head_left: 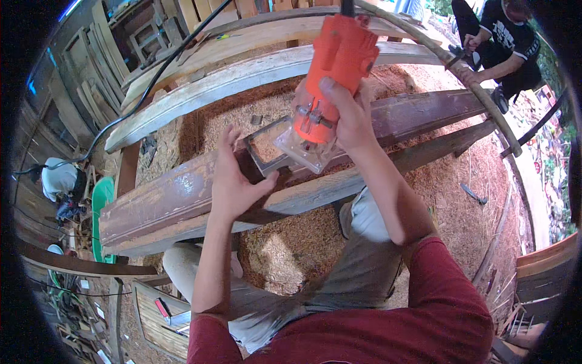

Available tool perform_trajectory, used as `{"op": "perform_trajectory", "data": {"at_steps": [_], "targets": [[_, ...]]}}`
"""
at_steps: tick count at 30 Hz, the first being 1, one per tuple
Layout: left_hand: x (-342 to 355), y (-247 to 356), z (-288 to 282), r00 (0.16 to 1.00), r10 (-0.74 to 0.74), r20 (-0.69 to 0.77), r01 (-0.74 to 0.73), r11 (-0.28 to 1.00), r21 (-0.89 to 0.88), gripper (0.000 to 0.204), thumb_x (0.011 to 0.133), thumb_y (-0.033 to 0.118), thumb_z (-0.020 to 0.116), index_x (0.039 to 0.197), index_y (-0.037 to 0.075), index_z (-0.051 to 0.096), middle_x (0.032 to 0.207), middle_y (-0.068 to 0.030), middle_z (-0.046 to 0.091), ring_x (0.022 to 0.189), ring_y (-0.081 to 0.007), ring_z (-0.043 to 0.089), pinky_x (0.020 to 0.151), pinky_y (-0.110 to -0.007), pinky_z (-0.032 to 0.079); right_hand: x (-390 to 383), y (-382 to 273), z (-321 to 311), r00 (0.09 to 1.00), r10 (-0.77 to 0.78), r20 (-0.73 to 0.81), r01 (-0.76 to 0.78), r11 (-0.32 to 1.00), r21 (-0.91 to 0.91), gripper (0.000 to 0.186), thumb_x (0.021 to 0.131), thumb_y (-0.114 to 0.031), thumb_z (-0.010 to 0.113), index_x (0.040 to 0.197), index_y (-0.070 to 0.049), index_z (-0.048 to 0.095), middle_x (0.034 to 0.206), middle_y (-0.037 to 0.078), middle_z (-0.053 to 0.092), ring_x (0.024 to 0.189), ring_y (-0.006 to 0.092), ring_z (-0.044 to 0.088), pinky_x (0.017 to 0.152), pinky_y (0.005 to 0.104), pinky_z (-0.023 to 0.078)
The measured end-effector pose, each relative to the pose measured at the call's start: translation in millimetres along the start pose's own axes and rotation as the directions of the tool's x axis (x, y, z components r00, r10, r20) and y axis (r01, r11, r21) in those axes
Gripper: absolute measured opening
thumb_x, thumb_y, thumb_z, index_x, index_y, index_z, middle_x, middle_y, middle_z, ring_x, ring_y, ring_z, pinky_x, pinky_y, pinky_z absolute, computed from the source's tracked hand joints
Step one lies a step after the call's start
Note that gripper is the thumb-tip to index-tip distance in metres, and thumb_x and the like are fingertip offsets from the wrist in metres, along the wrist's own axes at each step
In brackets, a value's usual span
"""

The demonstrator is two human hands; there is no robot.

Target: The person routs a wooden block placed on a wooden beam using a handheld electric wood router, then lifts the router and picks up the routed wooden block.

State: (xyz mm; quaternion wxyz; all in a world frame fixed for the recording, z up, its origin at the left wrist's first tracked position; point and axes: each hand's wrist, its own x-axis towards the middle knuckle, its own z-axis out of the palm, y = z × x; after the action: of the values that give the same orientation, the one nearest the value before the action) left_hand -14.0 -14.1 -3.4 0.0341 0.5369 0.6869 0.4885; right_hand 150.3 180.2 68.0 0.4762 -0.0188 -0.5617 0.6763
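At the far left, one green tub (104, 209) stands just beside the end of the one brown-painted beam (176, 188), which runs across in front of me; its long near edge faces my knees. Between that edge and me lies a gap of shavings-covered ground (276, 252). Behind the beam, another strip of shavings gives room up to one white-painted timber (200, 91).

My left grip (236, 177) is spread wide, thumb well apart from the fingers, with nothing I can see in it; whether its thumb touches the one dark rectangular frame (276, 164), just to its right, I cannot tell. The frame lies on the beam.

Next comes one orange power tool (333, 57), tilted over the beam, its clear base (308, 156) overlapping the frame's right side in view; contact there is unclear. My right grip (348, 112) is closed round the tool's body.

Farther right, one dark hand tool (474, 194) lies on the ground, and beyond it one co-worker (512, 42) holds one curved pole (461, 76).
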Motion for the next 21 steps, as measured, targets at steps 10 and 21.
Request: {"op": "perform_trajectory", "data": {"at_steps": [10,21], "targets": [[13.6,56.9,-31.7,0.994,0.096,-0.061,-0.112,0.910,-0.399,0.066,0.098,0.028,0.073,0.151,-0.005,0.050,0.151,-0.0209,0.058,0.147,-0.0325,0.052,0.127,-0.047,0.033,-34.5,-17.7,-0.1,0.971,0.176,0.161,-0.180,0.984,0.009,0.031,0.094,-0.018,0.082,0.118,-0.003,0.070,0.096,0.002,0.074,0.083,0.0085,0.069,0.074,0.0303,0.059],[45.5,131.3,-22.7,0.980,0.197,-0.031,-0.187,0.854,-0.486,0.081,0.091,0.037,0.084,0.151,-0.005,0.051,0.154,-0.0188,0.057,0.143,-0.0297,0.054,0.124,-0.047,0.036,-62.8,-32.9,10.3,0.903,0.219,0.368,-0.168,0.972,-0.166,0.056,0.085,-0.021,0.089,0.133,-0.003,0.067,0.118,0.008,0.077,0.105,0.0136,0.072,0.097,0.0348,0.058]]}}
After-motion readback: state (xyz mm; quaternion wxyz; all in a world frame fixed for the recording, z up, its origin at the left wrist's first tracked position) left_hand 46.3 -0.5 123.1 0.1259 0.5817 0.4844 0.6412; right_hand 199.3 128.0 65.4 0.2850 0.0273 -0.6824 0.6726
